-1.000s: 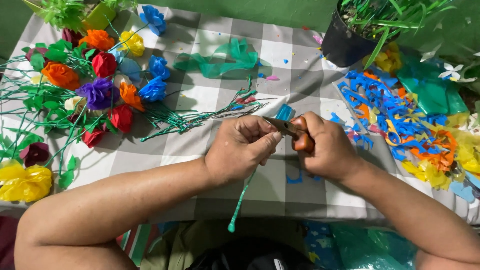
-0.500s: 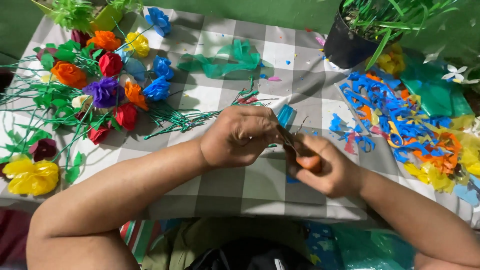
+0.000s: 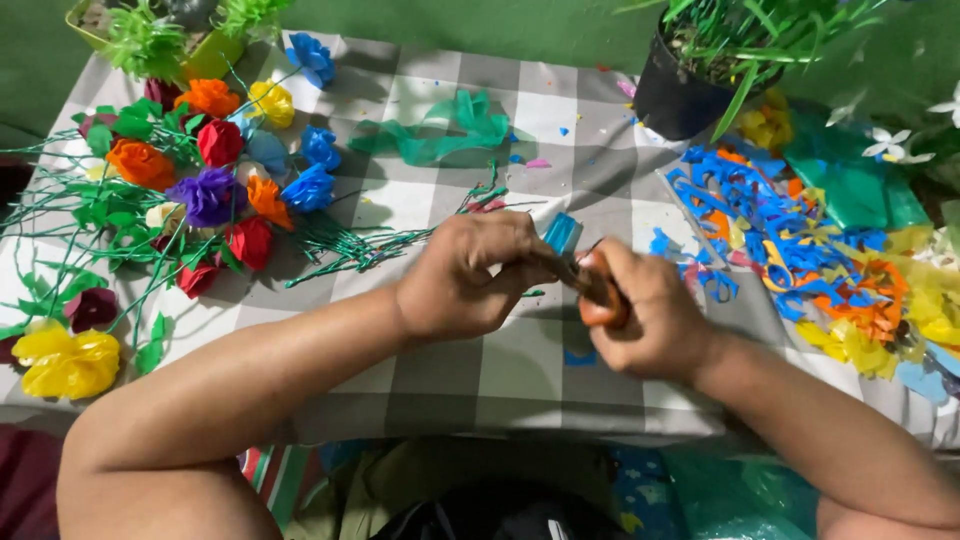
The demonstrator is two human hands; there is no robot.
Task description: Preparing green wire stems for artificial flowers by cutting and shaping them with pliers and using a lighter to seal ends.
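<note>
At frame centre our right hand (image 3: 650,320) is wrapped around orange-handled scissors (image 3: 590,285), and our left hand (image 3: 465,275) is closed on something hidden. The blades sit close to those fingers, so we judge a nick possible. At upper right, a black pot (image 3: 680,95) holds green grass-like leaves.

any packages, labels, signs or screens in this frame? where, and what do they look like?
None in view: no package, label, sign or screen.
Only craft things show: paper flowers at left on the checked tablecloth, coloured paper scraps at right, a black plant pot at the back.
The left hand and right hand meet over orange-handled scissors.
</note>
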